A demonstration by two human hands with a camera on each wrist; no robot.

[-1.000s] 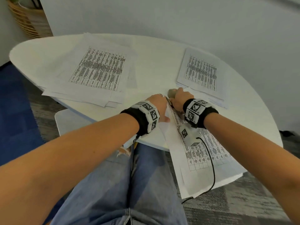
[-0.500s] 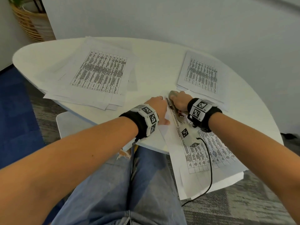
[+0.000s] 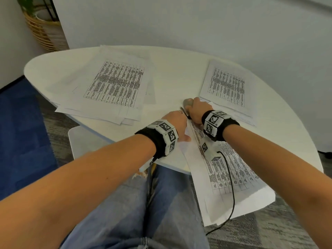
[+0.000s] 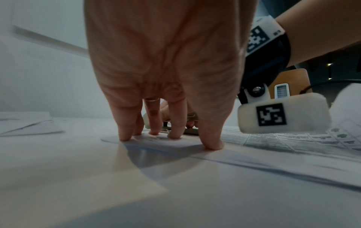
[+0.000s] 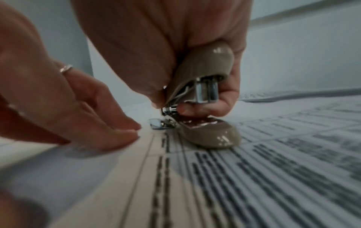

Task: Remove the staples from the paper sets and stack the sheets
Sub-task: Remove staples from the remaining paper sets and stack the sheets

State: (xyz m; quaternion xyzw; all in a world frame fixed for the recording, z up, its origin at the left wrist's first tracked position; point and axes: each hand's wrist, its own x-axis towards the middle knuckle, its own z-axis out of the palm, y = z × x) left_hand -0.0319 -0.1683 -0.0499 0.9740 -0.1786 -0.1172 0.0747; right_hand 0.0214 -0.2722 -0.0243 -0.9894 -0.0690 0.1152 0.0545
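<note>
On the desk (image 3: pixel 176 72), the left hand (image 4: pixel 164 74) spreads straight fingertips (image 4: pixel 212 144) on the set's (image 3: pixel 222 169) corner, likely to pin it. Just right, the right hand (image 5: pixel 160 46) grips a tan stapler (image 5: pixel 201 94), its metal tip at that corner. The set, printed with tables, overhangs the near edge.

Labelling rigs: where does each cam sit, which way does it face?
Head: above, looking down at table; both forearms, jeans.
Left wrist: low behind left hand, fingertips pressing paper set.
Right wrist: low behind right hand gripping staple remover.
Shared: both wrist views show left fingers, remover.
</note>
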